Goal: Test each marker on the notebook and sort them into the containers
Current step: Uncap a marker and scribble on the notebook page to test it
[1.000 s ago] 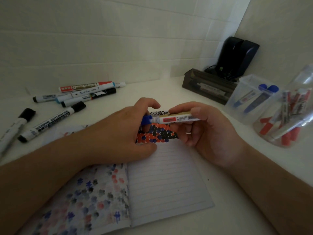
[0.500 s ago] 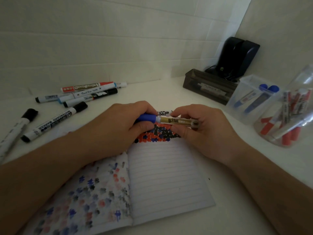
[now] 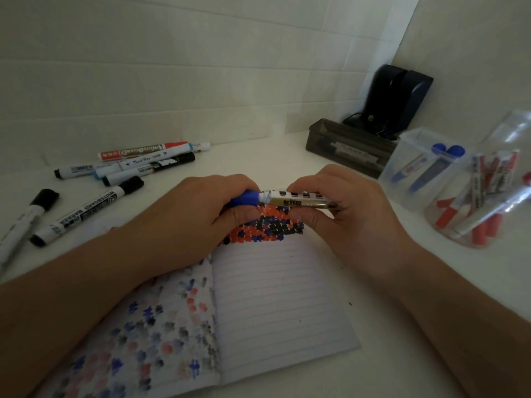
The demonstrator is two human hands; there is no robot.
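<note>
A blue-capped marker (image 3: 296, 200) lies level between both hands above the top of the open notebook (image 3: 275, 297). My left hand (image 3: 198, 214) grips its blue cap (image 3: 247, 198). My right hand (image 3: 344, 205) pinches the gold-labelled barrel. A thin gap shows between cap and barrel. The notebook's right page carries red, blue and black test marks at its top; the left page is covered in faded marks. A clear square container (image 3: 402, 168) at right holds two blue markers; a clear round container (image 3: 448, 225) beside it holds several red ones.
Several loose markers (image 3: 143, 162) lie at the back left, with two black-capped ones (image 3: 86, 211) nearer the left edge. A dark tray (image 3: 344, 142) holding markers and a black device (image 3: 399, 96) with a cable stand in the back right corner against the wall.
Both hands lowered the marker towards the notebook and rolled it, so the gold label now faces up. The cap has come slightly away from the barrel.
</note>
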